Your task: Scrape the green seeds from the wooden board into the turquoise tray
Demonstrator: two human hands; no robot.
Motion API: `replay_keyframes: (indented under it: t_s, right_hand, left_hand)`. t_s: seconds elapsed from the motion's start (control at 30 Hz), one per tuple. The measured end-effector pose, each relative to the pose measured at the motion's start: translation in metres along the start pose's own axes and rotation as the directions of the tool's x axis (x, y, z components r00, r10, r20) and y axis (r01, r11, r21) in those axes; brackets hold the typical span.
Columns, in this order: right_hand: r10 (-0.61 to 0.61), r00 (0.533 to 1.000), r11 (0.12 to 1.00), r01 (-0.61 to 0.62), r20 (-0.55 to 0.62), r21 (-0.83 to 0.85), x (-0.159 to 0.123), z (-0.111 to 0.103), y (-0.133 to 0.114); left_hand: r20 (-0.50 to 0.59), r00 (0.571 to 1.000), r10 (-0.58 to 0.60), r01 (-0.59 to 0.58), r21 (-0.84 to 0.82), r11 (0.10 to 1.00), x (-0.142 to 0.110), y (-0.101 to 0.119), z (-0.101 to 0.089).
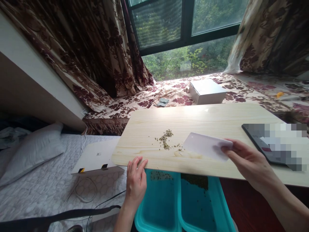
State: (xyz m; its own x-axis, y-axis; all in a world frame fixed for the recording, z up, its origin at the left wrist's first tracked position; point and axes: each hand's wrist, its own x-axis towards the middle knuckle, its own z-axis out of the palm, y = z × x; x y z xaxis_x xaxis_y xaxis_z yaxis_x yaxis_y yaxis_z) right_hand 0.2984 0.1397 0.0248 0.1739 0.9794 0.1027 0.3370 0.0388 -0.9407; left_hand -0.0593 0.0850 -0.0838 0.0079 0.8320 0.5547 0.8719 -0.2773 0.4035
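Observation:
My right hand [246, 158] pinches the right end of a thin white plastic scraper [205, 145], held low over the pale wooden tabletop [193, 119]. Left of its far end lies a loose scatter of small green-brown grains [165, 141]. The fingers of my left hand [136, 177] lie stretched over the near edge of the tabletop, left of the grains. Below this edge is a turquoise two-part bin [158, 206]. Some grains lie at the back of its left compartment, with a thicker heap at the back of the right one; the tabletop hides part of both.
On the tabletop's right lies a dark flat device [256, 141], partly blurred out. A white box [207, 90] and a small grey cloth-like item [163, 102] sit on the flowered window ledge. Left are a white carton [98, 156], cables and a bed [43, 164].

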Motion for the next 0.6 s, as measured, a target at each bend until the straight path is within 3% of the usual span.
replay_keyframes:
  t_s: [0.33, 0.6]
  right_hand:
    - [-0.042, 0.997, 0.991, 0.034, -0.058, -0.132, -0.017, 0.007, 0.014]
    - [-0.040, 0.993, 0.984, 0.020, -0.110, -0.177, -0.027, 0.031, 0.021]
  left_hand:
    - [0.005, 1.000, -0.009, 0.009, 0.007, 1.000, -0.001, 0.003, -0.001]
    - [-0.006, 1.000, -0.029, 0.029, 0.006, 1.000, 0.000, 0.007, -0.001]
